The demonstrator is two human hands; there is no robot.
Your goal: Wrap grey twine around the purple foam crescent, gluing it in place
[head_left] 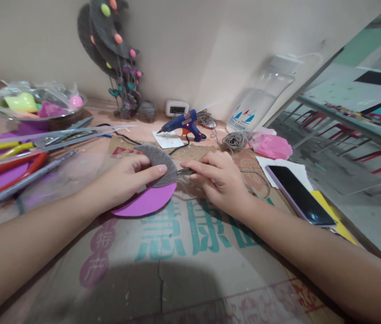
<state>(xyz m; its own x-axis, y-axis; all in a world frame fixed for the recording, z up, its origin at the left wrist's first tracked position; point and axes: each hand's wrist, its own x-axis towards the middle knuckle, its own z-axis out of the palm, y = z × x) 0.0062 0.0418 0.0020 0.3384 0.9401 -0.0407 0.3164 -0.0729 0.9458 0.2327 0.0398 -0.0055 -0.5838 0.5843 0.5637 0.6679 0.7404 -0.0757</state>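
Note:
My left hand is closed on a crescent-shaped piece, its thumb pressing on the upper face. Grey yarn in close rows covers the curved part of this crescent. A bare purple sheet shows below the yarn-covered part; whether the two are joined I cannot tell. At the right tip of the crescent, my right hand pinches a short length of grey yarn between thumb and fingers. Loose grey yarn trails around the right hand, and a ball of it lies behind that hand.
A blue glue gun with a lit red light rests on white paper. Scissors and a bowl lie left. A bottle, pink plastic and a phone stand or lie right. Printed cardboard covers the table.

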